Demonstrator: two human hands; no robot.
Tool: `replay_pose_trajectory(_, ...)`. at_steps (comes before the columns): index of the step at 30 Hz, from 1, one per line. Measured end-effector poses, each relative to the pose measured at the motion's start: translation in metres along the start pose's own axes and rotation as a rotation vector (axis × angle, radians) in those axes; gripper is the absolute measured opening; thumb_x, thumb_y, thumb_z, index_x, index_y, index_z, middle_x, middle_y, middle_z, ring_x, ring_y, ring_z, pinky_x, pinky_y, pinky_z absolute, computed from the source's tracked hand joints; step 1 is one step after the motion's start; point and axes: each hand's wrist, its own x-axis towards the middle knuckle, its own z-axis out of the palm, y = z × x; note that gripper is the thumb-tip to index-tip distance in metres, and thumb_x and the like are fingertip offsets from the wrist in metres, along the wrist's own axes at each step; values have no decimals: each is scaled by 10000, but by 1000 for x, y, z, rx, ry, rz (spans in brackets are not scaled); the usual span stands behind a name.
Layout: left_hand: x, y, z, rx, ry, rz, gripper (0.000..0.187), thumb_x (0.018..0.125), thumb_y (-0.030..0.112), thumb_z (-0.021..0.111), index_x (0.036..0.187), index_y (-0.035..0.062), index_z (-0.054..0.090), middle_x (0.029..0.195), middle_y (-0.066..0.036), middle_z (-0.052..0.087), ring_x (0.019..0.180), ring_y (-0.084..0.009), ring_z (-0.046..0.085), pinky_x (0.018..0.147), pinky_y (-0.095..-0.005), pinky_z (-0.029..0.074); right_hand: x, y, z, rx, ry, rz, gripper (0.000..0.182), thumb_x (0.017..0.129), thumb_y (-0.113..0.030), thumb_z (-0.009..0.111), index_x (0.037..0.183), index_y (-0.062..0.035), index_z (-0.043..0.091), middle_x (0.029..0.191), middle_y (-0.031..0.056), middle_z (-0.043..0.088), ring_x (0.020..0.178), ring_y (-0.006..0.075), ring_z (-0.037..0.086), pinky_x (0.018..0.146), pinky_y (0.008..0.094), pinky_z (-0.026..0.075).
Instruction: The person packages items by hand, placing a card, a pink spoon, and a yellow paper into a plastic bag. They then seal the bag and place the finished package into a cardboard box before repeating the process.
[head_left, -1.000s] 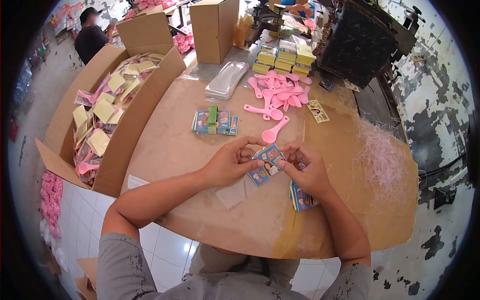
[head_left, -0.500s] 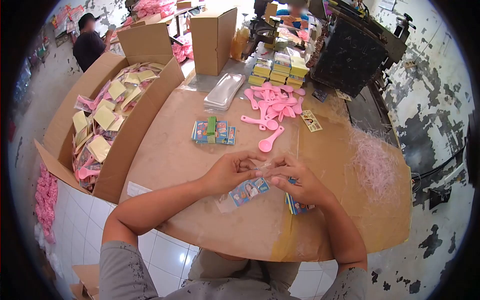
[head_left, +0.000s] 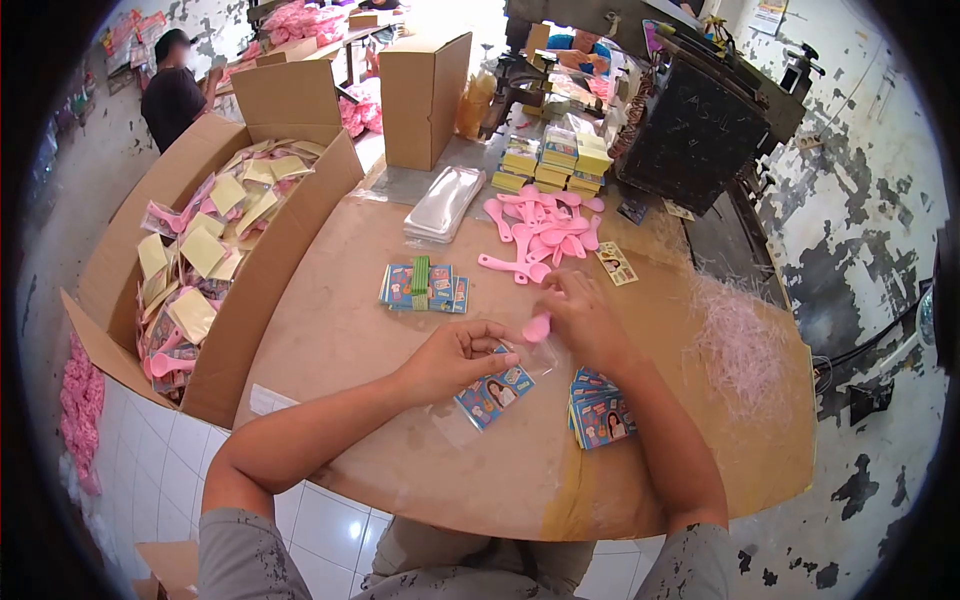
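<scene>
My left hand (head_left: 462,357) pinches a clear plastic bag (head_left: 543,355) with a blue printed card (head_left: 494,394) inside it. In my right hand (head_left: 580,315) is a pink measuring spoon (head_left: 537,328), gripped by its handle, with the bowl hanging down over the mouth of the bag. Below the right wrist a fanned stack of blue cards (head_left: 603,415) lies on the table. Just beyond my hands is a pile of pink spoons (head_left: 548,225). To the left rests a bundle of blue cards (head_left: 421,285) tied with a green band.
A large carton (head_left: 225,350) of filled packets stands left. Flat clear bags (head_left: 445,205) and stacks of cards (head_left: 555,155) lie toward the back. Shredded pink strands (head_left: 745,345) cover the right side. A black metal box (head_left: 690,125) stands back right. Another person (head_left: 172,97) is at the far left.
My right hand has left the bag, moved away from me and picked up the single pink spoon from the table. My left hand still holds the bag with the card.
</scene>
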Motion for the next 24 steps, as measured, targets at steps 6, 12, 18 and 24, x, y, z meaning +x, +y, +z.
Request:
replay_pose_trajectory(6,3,-2,4,-41,89,67,344,1023,163,703,1326,22,622,939,1,754,693,16,557,549,-186,399,-10,-16,-51,120,-39,-46,210,863,-65,739,1065,-109,776,1012,62,653,929,244,630,911,404,465)
replay_pose_trajectory(12,0,3,3,76,72,29,348,1030,176,695,1335,16,640,979,-9,766,700,18,565,540,-183,392,-12,-31,-51,121,91,-97,263,863,-62,743,1122,-95,776,975,70,616,906,242,620,863,394,493)
replay_pose_trajectory(18,-1,-2,3,49,21,7,326,1051,146,656,1343,0,656,1067,-40,771,845,-25,660,659,-199,506,-11,-39,-47,86,141,-177,321,814,-12,719,1128,-63,767,1037,93,627,972,276,627,889,396,517)
replay_pose_trajectory(24,3,-13,0,-19,-36,64,319,1062,147,637,1330,-23,656,1131,-57,755,1013,-78,681,879,-256,555,-11,-57,-47,224,69,-196,440,816,70,656,1228,-66,727,1204,115,651,1144,303,628,982,411,516)
